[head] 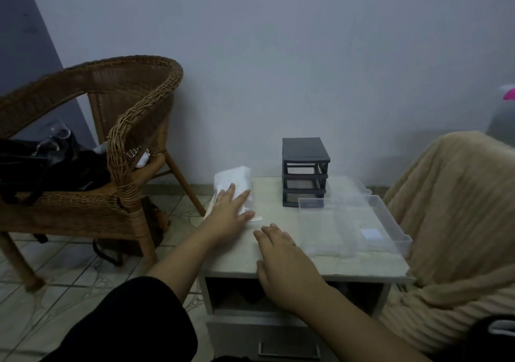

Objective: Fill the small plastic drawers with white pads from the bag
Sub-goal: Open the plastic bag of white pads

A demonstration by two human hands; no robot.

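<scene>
The bag of white pads (235, 179) lies on the far-left corner of the tabletop (237, 260), its clear film end trailing toward the front. L hand (227, 215) lies over it w/ fingers straight, touching the film but curled round nothing, so no grip yet. R hand (281, 253) lies flat on the tabletop just beside that film end, fingers loose, holding nothing. Judging by looks, the bag is light & soft and the film thin, slick & crinkly, so it prob. slides under a flat palm; the pads should squash w/o harm. Best hold, I'd say: pinch the loose film end w/ one hand while the other goes in for pads, or wrap round the plump middle. The drawer frame (304, 172), dark grey, stands at the back of the tabletop, right of the bag & apart from it; top slot is empty, lower two I can't tell. The clear drawers (390, 216) sit right-front of the frame, look empty, prob. light & stiff. Counts: 1 bag, 1 frame w/ 3 slots, at least 2 clear drawers out (edges overlap, not sure), 2 hands. Further out: 1 wicker chair (145, 105) at left w/ dark stuff (55, 166) on its seat, and 1 beige blanket (459, 222) at right.
</scene>
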